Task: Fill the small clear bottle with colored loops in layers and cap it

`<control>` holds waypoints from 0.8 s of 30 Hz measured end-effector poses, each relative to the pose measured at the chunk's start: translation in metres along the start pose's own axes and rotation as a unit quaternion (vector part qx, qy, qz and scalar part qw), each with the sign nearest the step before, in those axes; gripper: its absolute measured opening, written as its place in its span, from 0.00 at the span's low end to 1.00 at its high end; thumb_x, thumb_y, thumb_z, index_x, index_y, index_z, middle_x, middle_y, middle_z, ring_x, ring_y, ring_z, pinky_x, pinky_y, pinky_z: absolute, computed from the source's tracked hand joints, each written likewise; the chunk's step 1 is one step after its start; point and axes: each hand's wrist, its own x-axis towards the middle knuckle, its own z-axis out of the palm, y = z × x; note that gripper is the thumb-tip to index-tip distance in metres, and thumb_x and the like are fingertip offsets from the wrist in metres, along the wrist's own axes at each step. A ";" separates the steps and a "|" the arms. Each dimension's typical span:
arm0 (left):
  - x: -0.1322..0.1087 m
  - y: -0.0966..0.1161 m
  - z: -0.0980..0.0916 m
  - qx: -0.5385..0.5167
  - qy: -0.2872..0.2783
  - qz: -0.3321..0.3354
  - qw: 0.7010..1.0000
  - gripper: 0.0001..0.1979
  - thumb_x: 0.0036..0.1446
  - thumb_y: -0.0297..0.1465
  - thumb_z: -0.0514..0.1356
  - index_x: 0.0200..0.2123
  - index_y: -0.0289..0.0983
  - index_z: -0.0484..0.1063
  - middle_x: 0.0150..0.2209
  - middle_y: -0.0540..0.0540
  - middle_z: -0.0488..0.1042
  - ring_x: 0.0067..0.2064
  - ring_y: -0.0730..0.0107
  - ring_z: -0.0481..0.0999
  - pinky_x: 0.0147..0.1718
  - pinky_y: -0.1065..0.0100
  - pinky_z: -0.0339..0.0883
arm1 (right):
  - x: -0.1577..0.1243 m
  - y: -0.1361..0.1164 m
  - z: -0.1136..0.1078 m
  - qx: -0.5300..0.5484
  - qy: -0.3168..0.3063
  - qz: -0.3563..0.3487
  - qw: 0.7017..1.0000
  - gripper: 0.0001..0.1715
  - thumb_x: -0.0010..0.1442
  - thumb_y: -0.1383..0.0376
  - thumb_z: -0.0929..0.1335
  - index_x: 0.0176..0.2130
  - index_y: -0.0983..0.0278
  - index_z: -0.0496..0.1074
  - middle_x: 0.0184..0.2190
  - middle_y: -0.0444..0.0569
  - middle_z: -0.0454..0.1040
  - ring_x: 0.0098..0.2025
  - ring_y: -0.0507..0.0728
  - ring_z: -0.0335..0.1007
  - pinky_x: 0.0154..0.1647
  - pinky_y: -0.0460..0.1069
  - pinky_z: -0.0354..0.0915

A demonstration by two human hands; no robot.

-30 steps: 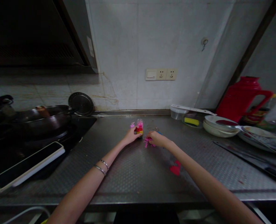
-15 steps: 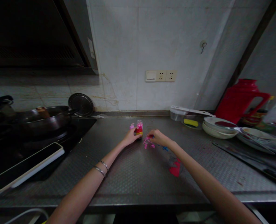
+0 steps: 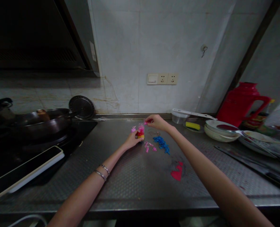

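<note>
My left hand [image 3: 130, 141] is wrapped round a small clear jar [image 3: 141, 131] that stands upright, with yellow, red and pink layers inside. A small pale pink piece [image 3: 133, 129] shows just beyond its fingers; I cannot tell what it is. My right hand [image 3: 155, 121] is beside and slightly above the jar's mouth, fingertips pinched on small pink rubber bands [image 3: 145, 122]. Several pink rubber bands [image 3: 150, 146] lie loose on the counter in front of the jar. To their right is a pile of small blue rubber bands [image 3: 162, 144]. A red heart-shaped piece [image 3: 176, 174] lies nearer to me.
On the left are a stove with a pan [image 3: 47, 123] and a phone-like device [image 3: 27, 173]. To the right stand a plastic cup [image 3: 179, 118], a yellow sponge [image 3: 193, 126], stacked bowls [image 3: 221, 135], a long knife [image 3: 251, 167] and a red thermos [image 3: 240, 102]. A tiled wall closes the back.
My right hand has lifted from the pink rubber bands on the counter to beside the jar's mouth, carrying some. The blue pile is now uncovered. My left hand stays on the jar.
</note>
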 end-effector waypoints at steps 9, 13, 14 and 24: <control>0.000 0.001 0.000 0.015 0.001 0.017 1.000 0.19 0.46 0.34 0.62 0.42 0.32 0.68 0.39 0.40 0.73 0.38 0.62 0.74 0.40 0.60 0.67 | 0.028 -0.006 0.005 -0.105 -0.105 -0.050 0.988 0.16 0.46 0.75 0.64 0.34 0.68 0.77 0.30 0.47 0.76 0.33 0.52 0.68 0.35 0.44 0.61; 0.000 0.002 0.000 0.009 0.005 0.020 1.000 0.19 0.45 0.33 0.62 0.42 0.32 0.68 0.39 0.41 0.74 0.38 0.62 0.74 0.40 0.60 0.67 | 0.032 -0.009 0.006 -0.108 -0.115 -0.057 0.986 0.19 0.44 0.77 0.64 0.34 0.66 0.77 0.32 0.48 0.76 0.35 0.53 0.68 0.37 0.44 0.61; 0.000 0.002 0.000 0.007 0.006 0.019 1.000 0.19 0.45 0.33 0.62 0.42 0.32 0.68 0.39 0.41 0.74 0.37 0.62 0.74 0.40 0.60 0.67 | 0.033 -0.010 0.006 -0.107 -0.115 -0.054 0.986 0.20 0.44 0.78 0.63 0.35 0.65 0.77 0.33 0.48 0.76 0.36 0.53 0.68 0.37 0.44 0.61; 0.000 0.003 -0.001 0.026 0.006 0.023 0.999 0.20 0.45 0.33 0.62 0.43 0.31 0.68 0.39 0.40 0.74 0.37 0.63 0.74 0.41 0.61 0.67 | 0.024 -0.015 -0.001 -0.061 -0.062 -0.037 0.996 0.15 0.49 0.72 0.64 0.36 0.67 0.76 0.34 0.50 0.75 0.36 0.53 0.68 0.38 0.45 0.61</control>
